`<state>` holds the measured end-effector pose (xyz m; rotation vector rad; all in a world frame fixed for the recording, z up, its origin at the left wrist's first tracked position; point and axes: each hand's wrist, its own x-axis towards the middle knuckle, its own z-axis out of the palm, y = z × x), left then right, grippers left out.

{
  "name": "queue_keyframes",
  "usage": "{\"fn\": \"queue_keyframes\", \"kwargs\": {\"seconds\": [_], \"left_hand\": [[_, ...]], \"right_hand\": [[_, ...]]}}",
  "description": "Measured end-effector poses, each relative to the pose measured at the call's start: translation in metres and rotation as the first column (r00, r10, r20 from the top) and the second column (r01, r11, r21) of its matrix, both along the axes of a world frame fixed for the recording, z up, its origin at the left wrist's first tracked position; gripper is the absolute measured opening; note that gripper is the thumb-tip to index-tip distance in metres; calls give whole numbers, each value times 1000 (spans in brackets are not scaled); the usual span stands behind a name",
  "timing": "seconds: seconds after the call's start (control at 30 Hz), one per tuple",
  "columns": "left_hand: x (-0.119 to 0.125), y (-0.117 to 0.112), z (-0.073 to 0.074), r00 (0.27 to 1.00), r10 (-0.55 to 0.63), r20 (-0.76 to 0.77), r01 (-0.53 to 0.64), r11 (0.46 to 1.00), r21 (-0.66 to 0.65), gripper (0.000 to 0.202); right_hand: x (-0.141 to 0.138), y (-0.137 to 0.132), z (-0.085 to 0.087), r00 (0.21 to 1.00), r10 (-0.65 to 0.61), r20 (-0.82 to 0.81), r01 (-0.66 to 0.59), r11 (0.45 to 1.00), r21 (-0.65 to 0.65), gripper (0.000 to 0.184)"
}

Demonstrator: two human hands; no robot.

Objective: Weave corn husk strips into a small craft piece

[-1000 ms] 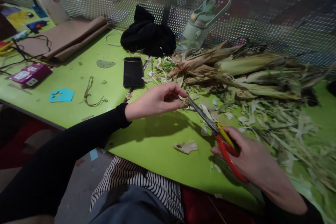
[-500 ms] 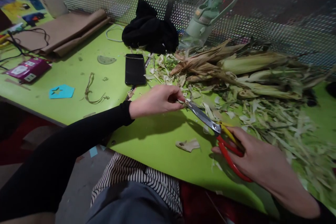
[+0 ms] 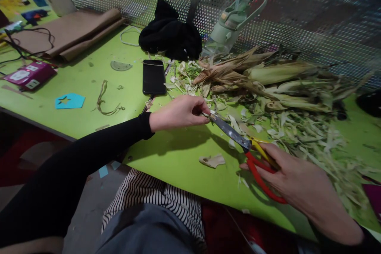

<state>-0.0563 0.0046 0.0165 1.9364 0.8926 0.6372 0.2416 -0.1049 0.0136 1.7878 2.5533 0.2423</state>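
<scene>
My right hand (image 3: 297,182) is wrapped round the red and yellow handles of a pair of scissors (image 3: 233,137). The blades are close together and point up and left toward my left hand (image 3: 184,113). Thumb and forefinger of that left hand pinch a small pale bit of corn husk (image 3: 210,114), right at the blade tips. Most of this bit is hidden by my fingers. Below the blades, a curled scrap of husk (image 3: 212,161) lies on the green table (image 3: 172,166).
Corn husks (image 3: 276,77) are heaped at the back right, with shredded strips (image 3: 318,147) spread in front. A tilted bottle (image 3: 226,27) and black cloth (image 3: 171,35) sit by the mesh panel. Further left are a phone (image 3: 154,78), a blue paper cutout (image 3: 70,101) and a purple power strip (image 3: 29,75).
Both hands and the scissors stay in nearly the same place, with the blade tips still at the pinched husk. The view has shifted slightly, and a purple item now shows at the right edge.
</scene>
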Motion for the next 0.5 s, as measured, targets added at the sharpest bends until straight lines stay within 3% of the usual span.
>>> {"fn": "queue_keyframes", "kwargs": {"seconds": [0.3,0.4,0.5], "left_hand": [[1,0,1,999,5,37,-4,999,-51,11],[1,0,1,999,0,36,2,997,-72,11],[1,2,-1,996,10,87,4,988,-152,14]], "right_hand": [[7,-3,5,996,78,-47,-80,995,-54,67],[2,-5,6,978,-67,-199,44,992,-121,60],[-4,-4,7,909,-250,-334,182,958,-220,50]]}}
